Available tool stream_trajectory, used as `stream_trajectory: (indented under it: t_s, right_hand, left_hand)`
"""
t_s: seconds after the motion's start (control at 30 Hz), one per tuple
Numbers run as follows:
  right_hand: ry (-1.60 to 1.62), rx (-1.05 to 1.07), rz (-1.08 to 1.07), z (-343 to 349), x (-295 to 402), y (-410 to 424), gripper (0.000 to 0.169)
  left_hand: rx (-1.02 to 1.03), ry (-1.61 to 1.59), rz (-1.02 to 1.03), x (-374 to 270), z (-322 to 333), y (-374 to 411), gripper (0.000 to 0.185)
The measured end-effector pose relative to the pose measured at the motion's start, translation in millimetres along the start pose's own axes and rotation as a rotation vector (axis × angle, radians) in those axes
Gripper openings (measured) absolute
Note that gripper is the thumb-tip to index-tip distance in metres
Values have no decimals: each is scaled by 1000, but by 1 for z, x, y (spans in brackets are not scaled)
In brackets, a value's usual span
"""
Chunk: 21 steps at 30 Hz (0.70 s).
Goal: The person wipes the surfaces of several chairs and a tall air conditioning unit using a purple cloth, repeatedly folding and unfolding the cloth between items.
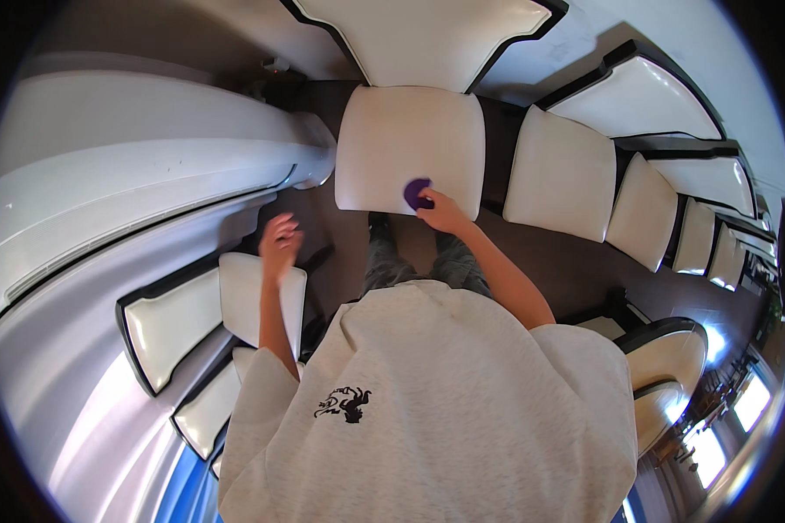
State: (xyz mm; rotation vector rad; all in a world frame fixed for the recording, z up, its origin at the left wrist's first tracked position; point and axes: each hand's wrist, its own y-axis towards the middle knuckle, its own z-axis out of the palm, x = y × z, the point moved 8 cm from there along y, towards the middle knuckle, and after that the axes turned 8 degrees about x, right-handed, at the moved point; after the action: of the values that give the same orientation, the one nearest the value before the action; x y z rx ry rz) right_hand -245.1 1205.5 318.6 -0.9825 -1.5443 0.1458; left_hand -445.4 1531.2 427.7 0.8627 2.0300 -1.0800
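My right hand (442, 212) holds a dark purple, rounded pad or cloth (417, 193) by its right side; its exact kind is unclear. Pad and fingers are over the front part of a cream padded chair seat (405, 140), right of its middle. Whether the pad touches the seat is hard to tell. To the left, my left hand (280, 247) hangs in the air with loosely bent, somewhat blurred fingers and nothing in it. Below it in the picture is another cream chair seat (252, 294). The facing chair's dark-edged backrest (425, 39) rises behind its seat.
A large white appliance, apparently an air conditioner (144, 137), stands at the left. Several matching chairs run along the right wall, the nearest with a cream seat (562, 173). A round-backed chair (667, 353) is behind my right side. Dark brown floor (536, 261) shows between the chairs.
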Motion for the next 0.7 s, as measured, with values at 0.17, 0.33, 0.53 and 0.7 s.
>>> stream_trajectory:
  t_s: [0.17,0.33,0.53,0.7]
  right_hand:
    - [-152,301,-336,-15,116,-47,49]
    - [11,63,-405,-48,124,-84,56]
    - [-214,-167,-32,-65,45,-103,44]
    - [-327,-200,123,-23,26,-126,38]
  left_hand:
    - [366,672,357,-129,156,36,93]
    - [603,367,495,-90,232,78,45]
    - [723,277,325,-63,249,59,46]
    - [765,348,350,-37,240,30,55]
